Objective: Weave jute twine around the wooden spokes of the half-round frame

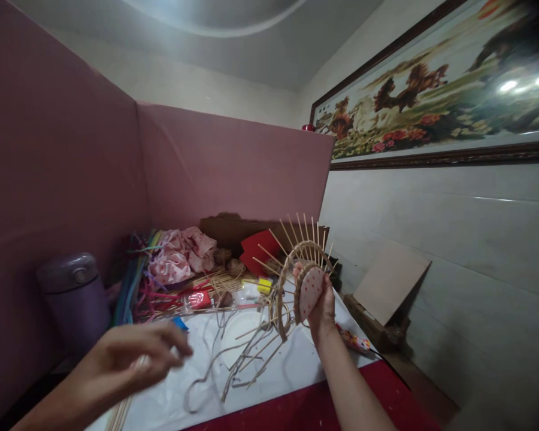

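Observation:
My right hand (pixel 324 306) grips a craft piece by its rounded middle. That piece has a half-round panel of pink polka-dot fabric (pixel 311 293) with a brown edge, thin sticks fanning outward, and a brown woven arc (pixel 282 299) across the sticks. Over the left of the table my left hand (pixel 146 353) hovers, slightly blurred, with bent fingers apart from the thumb and nothing visible in it. A small blue piece (pixel 180 324) shows just behind its fingers. Loose cords (pixel 211 365) and several thin sticks lie on the white table covering (pixel 291 371) between the hands.
A purple tumbler (pixel 77 302) stands at the left. Behind lie crumpled pink fabric (pixel 175 263), coloured strips, twine balls (pixel 236 267), red sheets (pixel 257 254) and a yellow item (pixel 265 285). Pink partitions (pixel 233 167) enclose the back and left; a cardboard sheet (pixel 388 284) leans against the right wall.

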The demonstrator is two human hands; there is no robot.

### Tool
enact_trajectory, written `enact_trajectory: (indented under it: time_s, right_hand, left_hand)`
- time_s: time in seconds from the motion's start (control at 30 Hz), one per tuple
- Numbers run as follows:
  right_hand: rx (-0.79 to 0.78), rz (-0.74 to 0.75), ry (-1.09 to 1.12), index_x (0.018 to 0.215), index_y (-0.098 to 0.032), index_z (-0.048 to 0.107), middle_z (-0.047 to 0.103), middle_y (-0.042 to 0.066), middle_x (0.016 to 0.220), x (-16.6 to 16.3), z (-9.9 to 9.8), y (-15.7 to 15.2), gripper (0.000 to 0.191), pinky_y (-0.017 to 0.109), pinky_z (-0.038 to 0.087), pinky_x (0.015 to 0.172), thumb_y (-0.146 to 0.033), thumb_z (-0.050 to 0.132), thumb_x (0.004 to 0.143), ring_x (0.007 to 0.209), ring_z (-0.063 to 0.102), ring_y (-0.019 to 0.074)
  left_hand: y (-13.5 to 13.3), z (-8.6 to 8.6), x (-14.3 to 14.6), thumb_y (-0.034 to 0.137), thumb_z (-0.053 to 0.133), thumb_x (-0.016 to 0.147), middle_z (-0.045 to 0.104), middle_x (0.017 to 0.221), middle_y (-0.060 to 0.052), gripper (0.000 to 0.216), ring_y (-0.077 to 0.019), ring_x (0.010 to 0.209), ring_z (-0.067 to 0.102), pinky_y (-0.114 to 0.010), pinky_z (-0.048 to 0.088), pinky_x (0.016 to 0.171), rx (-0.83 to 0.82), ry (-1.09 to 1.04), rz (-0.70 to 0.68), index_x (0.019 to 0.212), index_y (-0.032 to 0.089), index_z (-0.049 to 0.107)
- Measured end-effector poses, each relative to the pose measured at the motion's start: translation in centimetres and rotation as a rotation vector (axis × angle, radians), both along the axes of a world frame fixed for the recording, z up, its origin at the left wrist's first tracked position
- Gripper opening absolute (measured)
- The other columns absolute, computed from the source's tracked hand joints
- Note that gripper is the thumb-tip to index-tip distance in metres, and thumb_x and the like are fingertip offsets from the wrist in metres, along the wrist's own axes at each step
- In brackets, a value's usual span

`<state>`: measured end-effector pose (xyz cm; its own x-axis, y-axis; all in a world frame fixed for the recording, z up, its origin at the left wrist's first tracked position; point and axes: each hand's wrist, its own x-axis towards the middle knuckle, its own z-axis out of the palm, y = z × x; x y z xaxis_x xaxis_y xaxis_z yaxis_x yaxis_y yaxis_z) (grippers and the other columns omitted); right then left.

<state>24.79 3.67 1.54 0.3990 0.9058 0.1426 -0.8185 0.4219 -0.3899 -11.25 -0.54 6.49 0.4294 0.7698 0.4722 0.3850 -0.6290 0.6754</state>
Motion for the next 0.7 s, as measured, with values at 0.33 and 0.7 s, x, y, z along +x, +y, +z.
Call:
enact_trajectory:
  time_s: [0.33, 0.7]
  right_hand:
    - [-0.012, 0.045, -0.058, 0.101, -0.012, 0.065, 0.071, 0.010, 0.096, -0.4, -0.4, 0.1, 0.047, 0.039, 0.050, 0.087, -0.048, 0.041, 0.082, 0.089, 0.067, 0.0203]
    - [-0.038, 0.047, -0.063, 0.100, -0.010, 0.065, 0.071, 0.012, 0.098, -0.6, -0.4, 0.3, 0.046, 0.036, 0.050, 0.087, -0.046, 0.044, 0.082, 0.091, 0.066, 0.0204]
  left_hand:
    - [14.5, -2.4, 7.9, 0.007, 0.046, 0.076, 0.065, 0.090, -0.013, 0.029, -0.0260, 0.096, 0.054, -0.039, 0.042, 0.080, 0.198, 0.720, 0.265, 0.093, 0.016, 0.067]
    - [18.7, -5.2, 9.9, 0.031, 0.052, 0.085, 0.056, 0.114, -0.008, 0.026, -0.0215, 0.102, 0.054, -0.045, 0.044, 0.087, 0.148, 0.775, 0.105, 0.106, 0.016, 0.057]
